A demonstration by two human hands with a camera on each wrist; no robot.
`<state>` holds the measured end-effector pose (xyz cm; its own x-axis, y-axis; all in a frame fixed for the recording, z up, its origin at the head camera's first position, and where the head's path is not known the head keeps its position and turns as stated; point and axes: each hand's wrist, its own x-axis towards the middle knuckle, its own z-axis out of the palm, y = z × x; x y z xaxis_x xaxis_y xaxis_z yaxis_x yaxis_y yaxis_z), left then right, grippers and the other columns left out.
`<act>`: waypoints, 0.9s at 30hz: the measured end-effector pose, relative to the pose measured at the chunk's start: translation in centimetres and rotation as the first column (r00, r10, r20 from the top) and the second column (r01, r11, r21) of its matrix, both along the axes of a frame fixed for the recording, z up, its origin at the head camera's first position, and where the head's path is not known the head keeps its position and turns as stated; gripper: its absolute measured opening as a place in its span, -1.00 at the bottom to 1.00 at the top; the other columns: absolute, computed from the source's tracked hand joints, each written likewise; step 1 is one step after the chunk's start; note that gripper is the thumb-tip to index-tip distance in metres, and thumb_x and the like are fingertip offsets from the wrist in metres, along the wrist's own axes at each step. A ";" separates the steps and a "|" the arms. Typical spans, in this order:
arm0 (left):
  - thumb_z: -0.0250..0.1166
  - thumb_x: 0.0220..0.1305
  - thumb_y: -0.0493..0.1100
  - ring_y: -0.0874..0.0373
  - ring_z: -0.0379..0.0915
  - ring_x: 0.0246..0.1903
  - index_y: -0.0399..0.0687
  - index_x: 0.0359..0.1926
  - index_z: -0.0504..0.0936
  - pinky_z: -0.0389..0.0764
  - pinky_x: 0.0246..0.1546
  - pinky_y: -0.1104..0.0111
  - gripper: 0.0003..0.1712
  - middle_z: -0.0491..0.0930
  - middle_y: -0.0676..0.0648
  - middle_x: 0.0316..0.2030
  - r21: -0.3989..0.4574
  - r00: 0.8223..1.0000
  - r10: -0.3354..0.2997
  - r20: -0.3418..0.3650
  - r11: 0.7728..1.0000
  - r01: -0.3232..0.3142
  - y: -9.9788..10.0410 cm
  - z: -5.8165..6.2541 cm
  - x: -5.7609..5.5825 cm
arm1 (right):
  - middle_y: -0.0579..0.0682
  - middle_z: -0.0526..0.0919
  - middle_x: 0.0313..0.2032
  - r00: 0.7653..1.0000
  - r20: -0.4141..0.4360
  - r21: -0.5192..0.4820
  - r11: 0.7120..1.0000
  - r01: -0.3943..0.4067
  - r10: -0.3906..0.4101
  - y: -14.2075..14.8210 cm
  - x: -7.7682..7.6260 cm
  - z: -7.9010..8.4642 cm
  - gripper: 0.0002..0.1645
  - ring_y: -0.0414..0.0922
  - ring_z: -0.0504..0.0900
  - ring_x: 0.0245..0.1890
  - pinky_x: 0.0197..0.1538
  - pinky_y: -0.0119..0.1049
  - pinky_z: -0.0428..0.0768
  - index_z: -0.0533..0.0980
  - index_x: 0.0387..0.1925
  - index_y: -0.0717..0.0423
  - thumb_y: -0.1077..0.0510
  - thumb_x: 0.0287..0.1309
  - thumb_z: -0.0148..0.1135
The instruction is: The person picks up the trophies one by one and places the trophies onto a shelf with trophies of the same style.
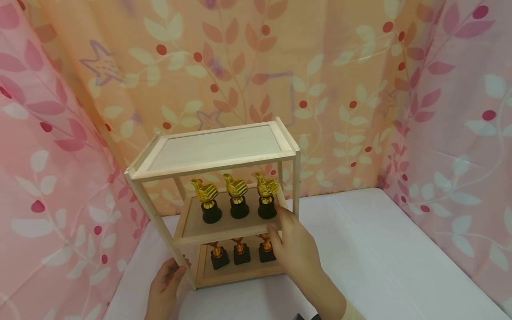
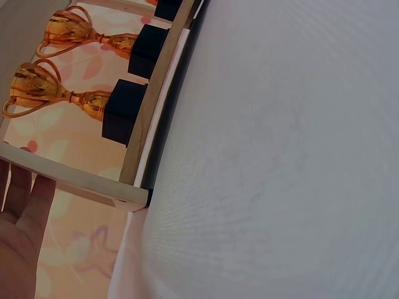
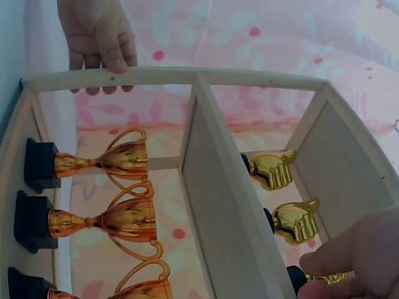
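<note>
A pale wooden three-tier shelf (image 1: 240, 234) stands on the white surface. My left hand (image 1: 164, 284) holds its left front post, thumb on the near side and fingers behind, as the right wrist view shows. On the middle tier, gold thumbs-up trophies with round black bases stand in a row: left (image 1: 206, 193), middle (image 1: 237, 189) and right (image 1: 266, 189). My right hand (image 1: 298, 244) is at the right one, its index finger touching the black base and its thumb near the tier's front edge. Gold two-handled cup trophies (image 3: 128, 159) with square black bases stand on the bottom tier.
The top tier (image 1: 216, 149) is a flat grey panel in a wooden frame with raised side rails. White cloth (image 1: 360, 249) covers the table to the right. Floral curtains (image 1: 340, 89) enclose the back and both sides.
</note>
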<state>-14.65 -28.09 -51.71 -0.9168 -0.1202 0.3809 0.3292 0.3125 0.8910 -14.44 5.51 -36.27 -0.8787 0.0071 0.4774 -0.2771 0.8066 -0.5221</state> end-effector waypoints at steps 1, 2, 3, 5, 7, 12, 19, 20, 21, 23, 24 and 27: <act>0.09 0.41 -0.31 0.26 0.55 -0.06 -0.23 0.15 0.44 0.56 -0.03 0.59 -0.68 0.58 -0.21 -0.07 0.001 1.000 -0.004 -0.001 1.000 0.004 0.0 0.0 0.0 | -0.10 0.49 0.24 1.000 -0.008 0.003 1.000 -0.004 0.004 0.2 0.1 -0.2 -0.40 -0.06 0.60 0.10 -0.10 -0.06 0.69 0.33 0.32 -0.09 -0.08 0.29 0.16; 0.10 0.40 -0.31 0.27 0.55 -0.06 -0.23 0.14 0.44 0.56 -0.03 0.59 -0.68 0.58 -0.20 -0.08 0.001 1.000 -0.002 0.000 1.000 0.002 0.0 0.0 -0.1 | -0.11 0.49 0.23 1.000 -0.017 0.007 1.000 -0.010 0.010 0.3 0.1 -0.3 -0.40 -0.07 0.60 0.09 -0.10 -0.06 0.69 0.34 0.31 -0.09 -0.08 0.29 0.17; 0.10 0.40 -0.31 0.27 0.55 -0.06 -0.22 0.14 0.45 0.56 -0.03 0.59 -0.68 0.59 -0.19 -0.08 -0.005 1.000 0.001 0.000 1.000 -0.001 0.0 0.0 -0.1 | -0.11 0.50 0.22 0.999 -0.027 0.009 1.000 -0.020 0.020 0.5 0.2 -0.4 -0.41 -0.07 0.60 0.09 -0.10 -0.06 0.69 0.35 0.30 -0.09 -0.08 0.28 0.17; 0.09 0.41 -0.31 0.28 0.55 -0.06 -0.20 0.14 0.45 0.56 -0.02 0.59 -0.69 0.59 -0.18 -0.08 -0.005 1.000 -0.002 0.004 1.000 0.002 0.0 0.0 -0.1 | -0.14 0.52 0.19 0.998 -0.052 0.022 0.999 -0.044 0.045 0.8 0.3 -0.7 -0.43 -0.10 0.60 0.09 -0.09 -0.07 0.69 0.37 0.28 -0.09 -0.08 0.27 0.19; 0.09 0.41 -0.32 0.28 0.55 -0.05 -0.21 0.14 0.44 0.56 -0.01 0.58 -0.69 0.58 -0.19 -0.08 0.002 1.000 -0.012 0.004 1.000 0.012 -0.1 0.0 -0.1 | -0.18 0.54 0.15 0.994 -0.079 0.038 0.997 -0.069 0.071 1.2 0.3 -1.0 -0.46 -0.14 0.60 0.07 -0.10 -0.10 0.69 0.40 0.24 -0.10 -0.09 0.25 0.21; 0.08 0.41 -0.32 0.29 0.55 -0.05 -0.23 0.14 0.43 0.56 -0.01 0.58 -0.69 0.58 -0.21 -0.07 0.001 1.000 -0.015 0.003 1.000 0.015 -0.2 -0.3 -0.2 | -0.28 0.57 0.08 0.980 -0.143 0.049 0.990 -0.136 0.141 2.2 0.4 -1.5 -0.53 -0.26 0.60 0.05 -0.13 -0.21 0.69 0.46 0.15 -0.15 -0.14 0.24 0.22; 0.10 0.41 -0.28 0.29 0.55 -0.05 -0.23 0.15 0.43 0.56 -0.01 0.58 -0.68 0.58 -0.20 -0.06 0.021 1.000 -0.009 0.030 1.000 0.008 0.0 -0.2 -0.1 | -0.28 0.58 0.04 0.941 -0.215 0.057 0.966 -0.254 0.260 3.8 0.4 -2.2 -0.60 -0.34 0.57 -0.30 -0.33 -0.39 0.61 0.47 0.11 -0.15 -0.15 0.31 0.14; 0.10 0.41 -0.28 0.29 0.55 -0.05 -0.21 0.14 0.44 0.56 -0.01 0.58 -0.68 0.58 -0.19 -0.06 0.020 0.999 -0.006 0.032 1.000 0.006 0.0 -0.2 -0.1 | -0.28 0.58 0.03 0.933 -0.232 0.069 0.961 -0.266 0.275 4.0 0.4 -2.3 -0.60 -0.35 0.56 -0.31 -0.34 -0.40 0.61 0.47 0.12 -0.14 -0.12 0.31 0.15; 0.10 0.41 -0.28 0.29 0.55 -0.05 -0.21 0.15 0.43 0.56 -0.01 0.58 -0.68 0.58 -0.19 -0.06 0.020 1.000 -0.007 0.029 1.000 0.007 0.0 -0.1 -0.1 | -0.29 0.58 0.01 0.924 -0.249 0.077 0.957 -0.280 0.290 4.3 0.4 -2.4 -0.61 -0.35 0.51 -0.40 -0.39 -0.45 0.57 0.47 0.11 -0.13 -0.09 0.30 0.18; 0.10 0.40 -0.28 0.29 0.55 -0.05 -0.21 0.14 0.44 0.55 -0.01 0.59 -0.68 0.58 -0.19 -0.07 0.019 1.000 -0.001 0.025 1.000 0.000 0.0 -0.1 0.0 | -0.30 0.58 -0.02 0.898 -0.293 0.087 0.944 -0.317 0.328 4.8 0.3 -2.7 -0.60 -0.40 0.42 -0.51 -0.46 -0.56 0.49 0.48 0.11 -0.11 0.00 0.25 0.25; 0.10 0.40 -0.29 0.29 0.55 -0.05 -0.21 0.14 0.44 0.55 -0.01 0.59 -0.68 0.58 -0.19 -0.07 0.016 1.000 0.001 0.021 1.000 -0.001 0.0 -0.1 -0.1 | -0.29 0.58 -0.03 0.880 -0.319 0.095 0.936 -0.338 0.351 5.0 0.2 -2.9 -0.60 -0.43 0.40 -0.53 -0.47 -0.61 0.46 0.49 0.11 -0.10 0.05 0.23 0.27; 0.11 0.41 -0.29 0.29 0.55 -0.05 -0.25 0.16 0.43 0.54 -0.01 0.61 -0.67 0.58 -0.20 -0.06 0.012 1.000 0.003 0.013 1.000 -0.003 0.0 -0.2 -0.1 | -0.26 0.59 -0.04 0.823 -0.389 0.111 0.908 -0.404 0.414 5.7 0.1 -3.2 -0.58 -0.50 0.24 -0.64 -0.56 -0.73 0.30 0.51 0.09 -0.08 0.13 0.17 0.32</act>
<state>-14.74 -28.07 -51.86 -0.9210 -0.1281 0.3679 0.3170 0.3024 0.8989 -14.37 11.20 -39.50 -0.5351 -0.3257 0.7795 -0.7627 0.5830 -0.2800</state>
